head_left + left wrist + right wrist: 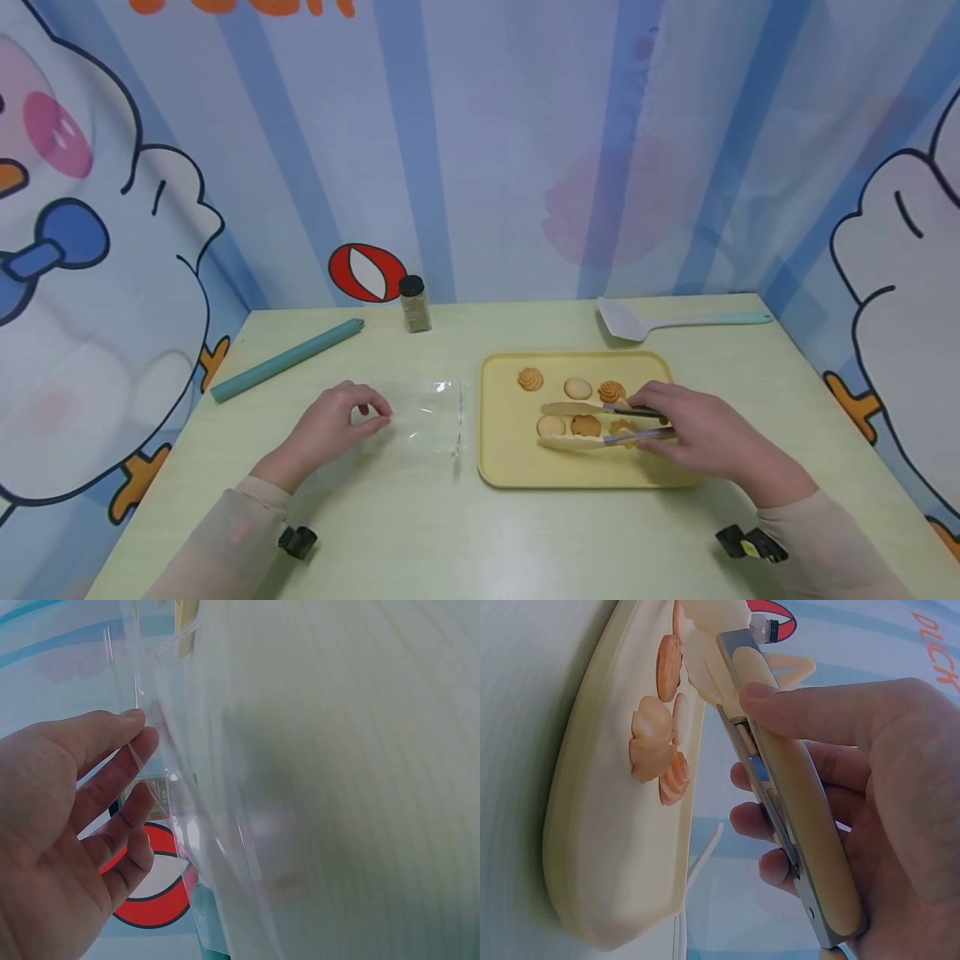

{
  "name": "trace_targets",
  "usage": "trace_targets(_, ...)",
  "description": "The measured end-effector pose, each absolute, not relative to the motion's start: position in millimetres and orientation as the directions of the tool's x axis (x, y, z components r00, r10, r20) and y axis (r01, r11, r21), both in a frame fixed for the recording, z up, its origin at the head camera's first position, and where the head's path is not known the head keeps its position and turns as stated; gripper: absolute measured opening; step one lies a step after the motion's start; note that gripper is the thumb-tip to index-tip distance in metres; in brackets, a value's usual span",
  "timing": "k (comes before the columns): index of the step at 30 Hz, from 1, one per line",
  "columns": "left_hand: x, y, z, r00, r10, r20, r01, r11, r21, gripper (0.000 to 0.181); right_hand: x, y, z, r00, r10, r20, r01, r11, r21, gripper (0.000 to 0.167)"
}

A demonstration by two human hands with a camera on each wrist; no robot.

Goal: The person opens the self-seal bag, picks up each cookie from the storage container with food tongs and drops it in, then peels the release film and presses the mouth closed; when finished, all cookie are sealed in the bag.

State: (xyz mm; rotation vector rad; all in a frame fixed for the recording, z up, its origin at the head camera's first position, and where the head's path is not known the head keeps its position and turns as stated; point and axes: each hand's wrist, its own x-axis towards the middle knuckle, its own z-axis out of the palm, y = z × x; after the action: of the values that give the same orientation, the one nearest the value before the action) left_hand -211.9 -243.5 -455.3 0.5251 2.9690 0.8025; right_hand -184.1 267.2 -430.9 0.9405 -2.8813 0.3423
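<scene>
Our left hand (330, 423) pinches clear bag (431, 417) beside yellow tray (517, 464); our right hand (697, 427) grips tongs (572, 408), spread over cookies (578, 388) on tray. Cookies look crumbly: we want light, level squeeze, steady pinch on bag.

Cookies (586, 425) sit on a tray (498, 468) beneath tongs (572, 409), a plastic bag (429, 427) left of the tray. Behind the tray lies a spatula (624, 322); behind the bag, a jar (416, 310), right of a rod (288, 359).

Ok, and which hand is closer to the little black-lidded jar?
Left. The left hand pinches the clear plastic, in front of the jar and slightly left; the right hand, holding tongs, is farther away, at the yellow tray.
</scene>
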Motion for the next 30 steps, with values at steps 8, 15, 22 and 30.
trace_targets(8,-209.4,-243.7,-457.2,-0.944,0.323,0.067,0.311,0.804,0.507,0.011,-183.5,266.6,-433.0,-0.798,-0.580,0.165,-0.602,0.778,-0.178,0.043)
trace_targets(15,-209.5,-245.6,-457.0,-0.940,0.333,0.076,0.324,0.799,0.507,0.012,-189.3,259.0,-438.8,-0.790,-0.580,0.199,-0.612,0.766,-0.197,0.042)
trace_targets(22,-210.3,-246.2,-457.5,-0.941,0.333,0.066,0.318,0.798,0.512,0.012,-198.0,238.9,-436.4,-0.781,-0.586,0.214,-0.624,0.741,-0.248,0.042)
trace_targets(30,-210.9,-245.4,-460.5,-0.942,0.330,0.070,0.317,0.795,0.517,0.012,-205.5,205.7,-434.4,-0.750,-0.608,0.260,-0.661,0.698,-0.274,0.042)
